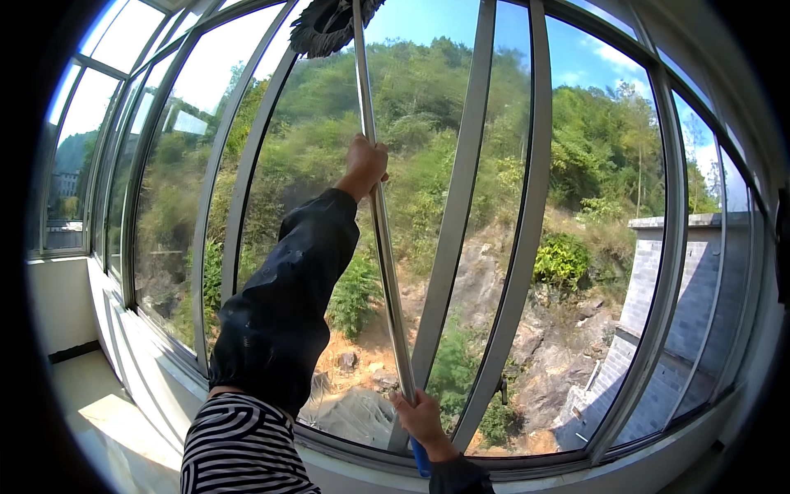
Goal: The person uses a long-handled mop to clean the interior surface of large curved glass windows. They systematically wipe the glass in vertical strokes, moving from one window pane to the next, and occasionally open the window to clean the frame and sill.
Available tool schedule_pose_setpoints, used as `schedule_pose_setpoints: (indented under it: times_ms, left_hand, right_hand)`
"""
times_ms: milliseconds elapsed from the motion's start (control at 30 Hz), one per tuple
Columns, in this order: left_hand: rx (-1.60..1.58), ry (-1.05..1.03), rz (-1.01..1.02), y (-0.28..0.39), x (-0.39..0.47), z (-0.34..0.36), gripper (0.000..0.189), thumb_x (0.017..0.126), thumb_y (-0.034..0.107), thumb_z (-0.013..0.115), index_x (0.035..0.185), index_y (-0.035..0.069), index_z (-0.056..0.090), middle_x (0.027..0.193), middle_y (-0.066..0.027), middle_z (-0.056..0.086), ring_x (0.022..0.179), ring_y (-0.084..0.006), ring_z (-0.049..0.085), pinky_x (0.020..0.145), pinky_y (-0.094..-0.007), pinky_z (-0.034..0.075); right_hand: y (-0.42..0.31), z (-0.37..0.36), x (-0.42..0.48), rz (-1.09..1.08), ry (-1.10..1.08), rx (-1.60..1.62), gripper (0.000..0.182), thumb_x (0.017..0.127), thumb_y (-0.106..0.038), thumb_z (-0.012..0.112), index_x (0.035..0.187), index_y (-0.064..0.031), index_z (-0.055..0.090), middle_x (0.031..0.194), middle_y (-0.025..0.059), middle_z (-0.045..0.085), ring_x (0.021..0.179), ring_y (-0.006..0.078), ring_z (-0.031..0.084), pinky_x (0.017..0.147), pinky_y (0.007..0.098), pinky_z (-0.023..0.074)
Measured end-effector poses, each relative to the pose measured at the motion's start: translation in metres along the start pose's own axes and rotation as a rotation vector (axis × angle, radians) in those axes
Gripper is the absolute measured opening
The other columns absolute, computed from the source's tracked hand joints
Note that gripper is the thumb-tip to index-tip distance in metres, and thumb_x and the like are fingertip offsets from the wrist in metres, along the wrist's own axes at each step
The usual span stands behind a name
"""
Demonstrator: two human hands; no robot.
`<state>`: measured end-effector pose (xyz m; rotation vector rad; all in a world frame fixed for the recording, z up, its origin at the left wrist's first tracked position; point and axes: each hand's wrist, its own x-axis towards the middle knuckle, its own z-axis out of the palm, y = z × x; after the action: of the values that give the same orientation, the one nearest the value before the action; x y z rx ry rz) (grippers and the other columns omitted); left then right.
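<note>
A long metal pole (386,259) runs up in front of the window, with a dark grey fibre mop head (327,28) at its top, partly cut off by the upper edge of the view. Around the pole's middle, my left hand (365,162) is closed, the arm stretched upward in a black sleeve cover (284,278). Lower down, my right hand (421,420) grips the same pole just above its blue handle end (420,458). The mop head is over the upper part of the window glass (321,154); whether it touches cannot be told.
Grey metal window frames (453,204) stand between the panes, and a window latch (503,390) sits low on one. Below runs a pale sill (352,472). Sunlit floor (117,420) lies at the left. Outside are a wooded slope and a grey brick wall (654,278).
</note>
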<state>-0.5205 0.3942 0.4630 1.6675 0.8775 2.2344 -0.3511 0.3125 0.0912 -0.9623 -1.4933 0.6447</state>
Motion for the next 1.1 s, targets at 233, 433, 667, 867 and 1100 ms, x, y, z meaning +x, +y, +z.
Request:
schedule_pose_setpoints:
  times_ms: [233,433,667,867,1100]
  left_hand:
    - [-0.079,-0.172,0.035,-0.015,-0.04,0.039,0.024,0.081,0.011,0.048,0.095,-0.006,0.037,0.07,-0.0184,0.054,0.043,-0.0256,0.056,0.036,-0.0369,0.046]
    - [-0.115,-0.36,0.19,0.022,-0.085,0.064,0.026,0.081,0.013,0.046,0.095,-0.006,0.035,0.059,-0.0128,0.05,0.038,-0.0223,0.054,0.033,-0.0364,0.043]
    - [-0.259,-0.56,0.14,0.037,-0.166,0.13,0.024,0.082,0.011,0.047,0.089,-0.004,0.03,0.067,-0.0227,0.054,0.044,-0.0289,0.057,0.039,-0.0386,0.047]
    - [-0.442,-0.58,-0.034,0.014,-0.262,0.103,0.028,0.083,0.011,0.046,0.102,-0.003,0.031,0.072,-0.0181,0.051,0.044,-0.0254,0.056,0.037,-0.0345,0.046]
    - [-0.559,-0.132,-0.342,-0.01,-0.242,0.024,0.019,0.082,0.009,0.049,0.096,0.001,0.038,0.067,-0.0062,0.045,0.043,-0.0171,0.052,0.038,-0.0327,0.043]
  right_hand:
    - [0.047,0.002,-0.034,0.026,0.181,-0.087,0.037,0.078,-0.033,0.066,0.063,-0.0034,0.05,0.048,-0.0008,0.042,0.046,0.0052,0.038,0.042,0.0248,0.0322]
    - [0.045,0.026,-0.069,0.101,0.152,0.305,0.03,0.078,-0.027,0.067,0.067,-0.0033,0.053,0.048,-0.002,0.046,0.04,0.0061,0.044,0.037,0.0224,0.035]
    - [0.064,-0.062,-0.132,0.171,0.201,0.062,0.04,0.082,-0.022,0.061,0.049,-0.0075,0.044,0.042,-0.0008,0.043,0.038,0.0078,0.045,0.036,0.0246,0.0348]
    - [0.083,-0.123,-0.234,0.39,0.151,-0.168,0.036,0.081,-0.018,0.06,0.05,-0.0035,0.049,0.043,0.0006,0.046,0.039,0.0077,0.045,0.038,0.025,0.037]
    - [0.069,-0.153,-0.333,0.604,-0.073,-0.271,0.03,0.075,-0.017,0.065,0.052,-0.0066,0.048,0.049,-0.0049,0.042,0.047,0.0055,0.037,0.04,0.0274,0.0299]
